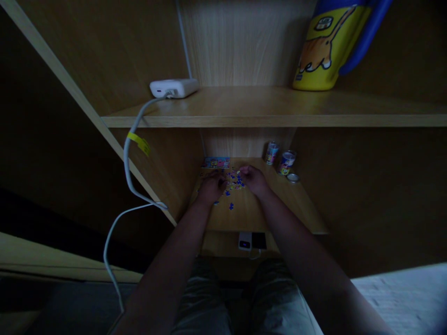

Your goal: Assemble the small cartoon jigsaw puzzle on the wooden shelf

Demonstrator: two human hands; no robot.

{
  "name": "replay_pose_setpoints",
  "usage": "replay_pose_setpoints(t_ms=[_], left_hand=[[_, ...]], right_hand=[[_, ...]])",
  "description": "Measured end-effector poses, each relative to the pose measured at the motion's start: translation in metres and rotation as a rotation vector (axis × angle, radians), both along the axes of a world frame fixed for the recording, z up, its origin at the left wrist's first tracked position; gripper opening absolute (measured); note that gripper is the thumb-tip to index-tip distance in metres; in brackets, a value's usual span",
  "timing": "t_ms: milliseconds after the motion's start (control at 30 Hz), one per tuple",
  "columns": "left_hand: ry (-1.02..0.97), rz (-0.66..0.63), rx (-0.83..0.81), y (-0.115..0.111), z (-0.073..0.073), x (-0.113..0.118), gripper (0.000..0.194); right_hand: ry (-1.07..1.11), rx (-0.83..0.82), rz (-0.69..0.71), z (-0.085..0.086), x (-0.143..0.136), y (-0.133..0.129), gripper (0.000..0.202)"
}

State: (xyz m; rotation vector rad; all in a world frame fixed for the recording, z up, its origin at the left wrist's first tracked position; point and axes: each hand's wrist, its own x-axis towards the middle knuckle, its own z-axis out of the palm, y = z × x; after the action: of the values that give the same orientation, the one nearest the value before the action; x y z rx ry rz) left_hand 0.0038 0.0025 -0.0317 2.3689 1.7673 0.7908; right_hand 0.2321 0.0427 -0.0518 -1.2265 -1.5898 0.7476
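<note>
Small jigsaw puzzle pieces (239, 182), many of them blue, lie scattered on the lower wooden surface between my two hands. My left hand (212, 187) is over the left side of the pile with its fingers curled together; what they hold, if anything, is hidden. Across from it, my right hand (255, 180) is closed in a pinch at the pile's right edge, with a small pale piece at its fingertips. One loose blue piece (231, 206) lies nearer to me. Behind the pile is a colourful picture card (216, 162) with cartoon figures.
Two printed cans (271, 153) stand at the back right, with a round metal lid (292, 177) beside them. Overhead, a shelf (244, 104) carries a white charger (176, 87) with a hanging cable (126, 158) and a yellow-and-blue mug (317, 51). A small device (245, 241) lies below the front edge.
</note>
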Motion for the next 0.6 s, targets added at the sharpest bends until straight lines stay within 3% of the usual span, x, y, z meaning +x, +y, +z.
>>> replay_pose_setpoints(t_ms=[400,600], left_hand=[[-0.086,-0.085,0.027,0.006,-0.005,-0.005,0.008],[-0.088,-0.017,0.039,0.008,-0.009,-0.003,0.007]], right_hand=[[0.062,0.052,0.044,-0.007,-0.001,0.003,0.021],[0.094,0.083,0.049,-0.016,-0.002,0.008,0.029]])
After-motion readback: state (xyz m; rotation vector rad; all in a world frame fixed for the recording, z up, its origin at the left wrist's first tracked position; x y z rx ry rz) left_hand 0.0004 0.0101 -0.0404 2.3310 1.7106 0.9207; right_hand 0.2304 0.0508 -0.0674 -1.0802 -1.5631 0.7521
